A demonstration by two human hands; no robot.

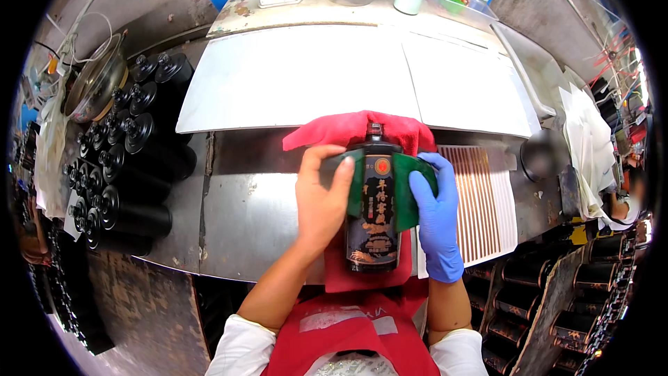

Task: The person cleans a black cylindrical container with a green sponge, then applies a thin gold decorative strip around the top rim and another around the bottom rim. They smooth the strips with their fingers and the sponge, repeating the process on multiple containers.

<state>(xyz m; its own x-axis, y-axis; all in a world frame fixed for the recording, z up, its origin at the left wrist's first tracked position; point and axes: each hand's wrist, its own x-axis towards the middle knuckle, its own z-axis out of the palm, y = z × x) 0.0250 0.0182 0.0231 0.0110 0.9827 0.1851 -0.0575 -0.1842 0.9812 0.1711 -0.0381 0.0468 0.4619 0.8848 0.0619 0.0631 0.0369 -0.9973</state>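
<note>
A black bottle (372, 247) with a gold and orange printed front lies on a red cloth (323, 131), its neck pointing away from me. My bare left hand (321, 198) is closed on a green flat piece (355, 184) along the bottle's left side. On the other side, my blue-gloved right hand (440, 212) grips a second green flat piece (406, 202), which overlaps the bottle's right edge. Both pieces rest against the bottle, near its shoulders and upper body. Their exact kind does not show, and the fingertips are partly hidden behind them.
Several black bottles (132, 216) lie stacked at the left, beside a metal bowl (94, 87). White boards (299, 73) cover the far table. A brown-striped sheet (480, 202) lies right of the cloth, near a dark round object (543, 157). More printed bottles (518, 299) fill racks at lower right.
</note>
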